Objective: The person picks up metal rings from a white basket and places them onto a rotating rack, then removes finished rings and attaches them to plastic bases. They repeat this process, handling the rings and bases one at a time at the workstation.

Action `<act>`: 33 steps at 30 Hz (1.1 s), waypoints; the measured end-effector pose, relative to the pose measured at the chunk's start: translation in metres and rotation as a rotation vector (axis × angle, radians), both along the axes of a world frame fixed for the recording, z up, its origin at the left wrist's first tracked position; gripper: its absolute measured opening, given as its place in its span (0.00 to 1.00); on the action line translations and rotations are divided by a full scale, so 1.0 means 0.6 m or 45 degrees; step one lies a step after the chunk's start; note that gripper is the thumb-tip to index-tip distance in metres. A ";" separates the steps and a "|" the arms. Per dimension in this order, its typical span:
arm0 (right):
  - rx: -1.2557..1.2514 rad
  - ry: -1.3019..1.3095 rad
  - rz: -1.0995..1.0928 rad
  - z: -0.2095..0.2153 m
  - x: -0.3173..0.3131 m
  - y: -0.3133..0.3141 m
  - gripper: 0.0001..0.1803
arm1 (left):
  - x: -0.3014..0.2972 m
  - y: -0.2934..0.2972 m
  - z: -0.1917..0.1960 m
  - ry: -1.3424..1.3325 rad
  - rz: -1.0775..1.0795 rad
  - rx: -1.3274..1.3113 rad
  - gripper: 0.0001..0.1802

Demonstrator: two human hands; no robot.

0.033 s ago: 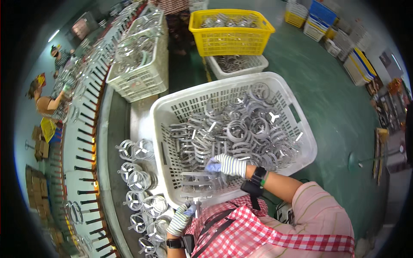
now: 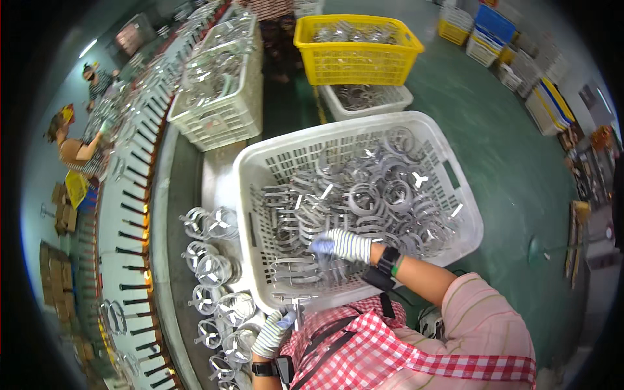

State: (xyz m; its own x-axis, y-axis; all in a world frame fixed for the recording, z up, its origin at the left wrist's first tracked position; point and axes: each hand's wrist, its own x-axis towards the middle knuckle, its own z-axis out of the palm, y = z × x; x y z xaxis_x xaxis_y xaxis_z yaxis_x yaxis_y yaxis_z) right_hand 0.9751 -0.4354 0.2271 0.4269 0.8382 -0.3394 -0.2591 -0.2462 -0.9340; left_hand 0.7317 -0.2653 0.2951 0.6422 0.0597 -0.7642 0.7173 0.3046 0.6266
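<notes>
A white slatted basket (image 2: 421,119) full of clear, grey-tinted plastic rings (image 2: 364,199) stands in front of me. My right hand (image 2: 346,246), in a striped glove with bluish fingertips, reaches into its near part. Its fingers are bent down over the rings at the near left; what they grip is blurred and partly hidden. At the basket's near left corner, my left hand (image 2: 273,334), gloved alike, is closed on a grey T-shaped piece (image 2: 298,305) whose crossbar lies over the rim. Left of the basket, ring pieces with white three-armed centres (image 2: 214,270) stand in rows on a metal surface.
A conveyor with dark bars (image 2: 135,250) runs along the left, two people (image 2: 78,146) beyond it. Ahead are a tall white crate (image 2: 218,120) and a yellow basket (image 2: 357,65) on a white one (image 2: 370,104). More crates (image 2: 484,39) stand far right.
The whole view has shifted slightly, so the basket sits a little further right. My right hand has moved slightly left over the rings; my left hand keeps its hold.
</notes>
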 end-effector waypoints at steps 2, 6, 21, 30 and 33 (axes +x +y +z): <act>-0.060 -0.306 -0.031 -0.089 0.047 0.048 0.22 | -0.011 0.002 0.044 0.080 0.061 0.036 0.15; -0.680 -0.879 -0.029 -0.238 0.151 0.057 0.25 | -0.040 0.000 0.049 -0.121 0.131 0.109 0.18; -0.768 -1.177 0.260 -0.281 0.153 0.099 0.16 | -0.373 0.076 -0.073 -0.357 0.979 0.979 0.16; -0.235 -0.720 -0.519 -0.283 0.151 -0.039 0.12 | -0.367 0.409 -0.059 -0.391 1.110 2.125 0.15; -0.125 -0.766 -0.382 -0.199 0.095 0.011 0.14 | -0.538 0.576 -0.064 -1.155 1.654 1.622 0.15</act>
